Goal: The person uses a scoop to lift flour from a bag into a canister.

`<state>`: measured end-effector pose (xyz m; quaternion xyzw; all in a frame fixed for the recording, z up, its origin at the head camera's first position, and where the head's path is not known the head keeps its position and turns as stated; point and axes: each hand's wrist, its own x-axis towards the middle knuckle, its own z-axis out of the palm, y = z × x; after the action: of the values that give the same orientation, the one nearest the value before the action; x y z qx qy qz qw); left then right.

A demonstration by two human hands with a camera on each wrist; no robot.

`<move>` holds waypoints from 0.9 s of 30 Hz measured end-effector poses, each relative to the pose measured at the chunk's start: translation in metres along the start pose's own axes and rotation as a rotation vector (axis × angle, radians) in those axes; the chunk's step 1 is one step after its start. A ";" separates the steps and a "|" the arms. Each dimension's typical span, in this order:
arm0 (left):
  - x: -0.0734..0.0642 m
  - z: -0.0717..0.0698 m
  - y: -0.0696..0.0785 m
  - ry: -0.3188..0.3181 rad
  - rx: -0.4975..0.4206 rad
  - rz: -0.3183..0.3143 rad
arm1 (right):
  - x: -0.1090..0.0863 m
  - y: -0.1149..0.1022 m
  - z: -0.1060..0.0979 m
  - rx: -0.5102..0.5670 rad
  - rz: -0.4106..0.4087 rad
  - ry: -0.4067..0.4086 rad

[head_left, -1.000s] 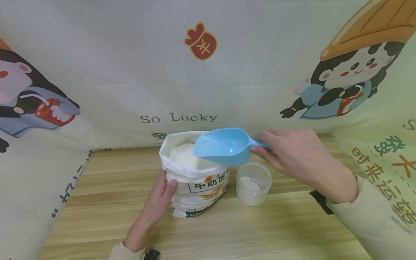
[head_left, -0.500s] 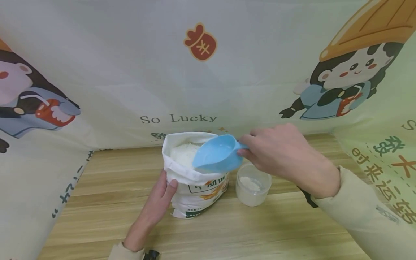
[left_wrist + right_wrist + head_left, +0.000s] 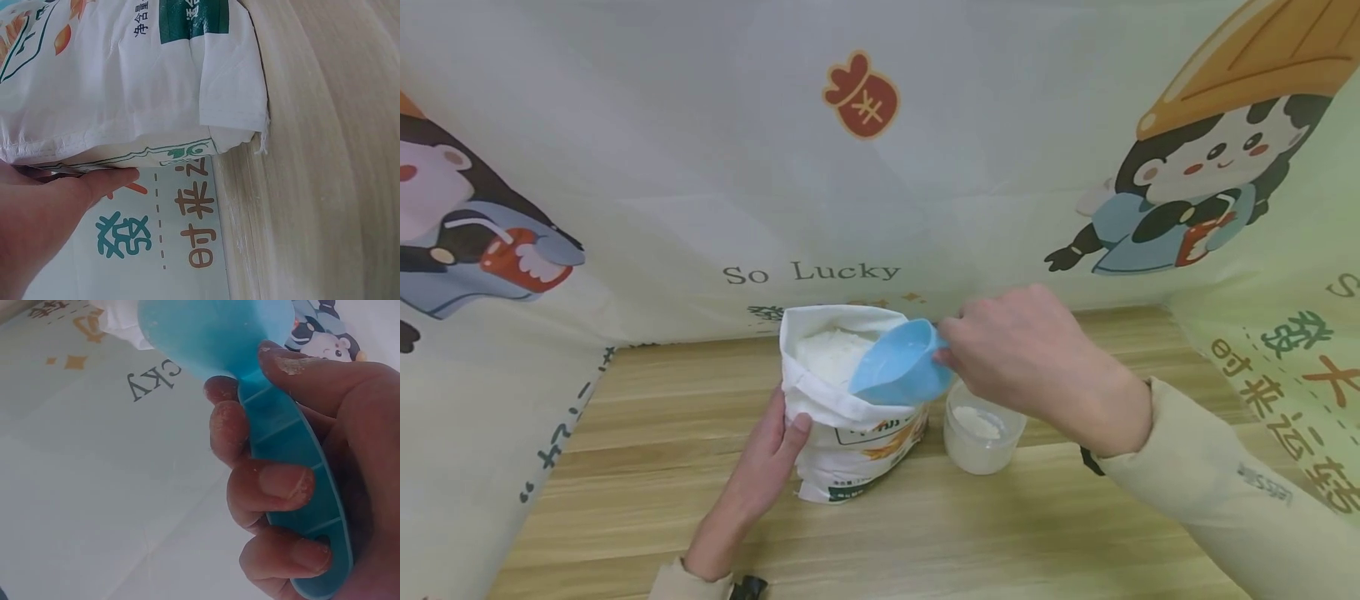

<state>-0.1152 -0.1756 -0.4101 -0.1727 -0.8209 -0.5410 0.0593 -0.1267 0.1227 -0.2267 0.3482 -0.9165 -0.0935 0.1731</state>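
A white flour bag (image 3: 853, 467) with its top folded down stands upright, white flour (image 3: 833, 354) filling it close to the rim. My left hand (image 3: 763, 458) grips the bag's left side, thumb on the front and other fingers hidden behind. The fingers of my right hand (image 3: 1033, 362) curl round the handle of a light-blue scoop (image 3: 898, 367). The scoop tips down to the left, its lip at the flour inside the bag's right rim. Flour dusts the right thumb (image 3: 300, 365). Right of the bag, below the right hand, a clear round tub (image 3: 981, 457) contains some white flour.
The bag and tub stand on a wood-grain table (image 3: 625, 467). A pale printed cloth (image 3: 970, 167) with cartoon figures and lettering rises at the back and both sides, close behind the bag.
My right hand has moved left, bringing the scoop down and tilting it further into the bag's mouth. The bag's rim has shifted slightly right. My left hand and the tub have stayed put.
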 end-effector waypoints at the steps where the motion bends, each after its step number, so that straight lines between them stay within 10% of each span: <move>1: 0.000 0.000 0.000 -0.002 0.000 0.002 | 0.001 -0.001 0.000 -0.004 0.000 -0.002; 27: 0.002 0.001 -0.001 -0.007 -0.001 0.009 | 0.017 -0.021 0.006 -0.035 0.002 -0.012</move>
<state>-0.1171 -0.1744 -0.4104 -0.1784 -0.8202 -0.5404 0.0586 -0.1285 0.0966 -0.2343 0.3436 -0.9161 -0.1117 0.1737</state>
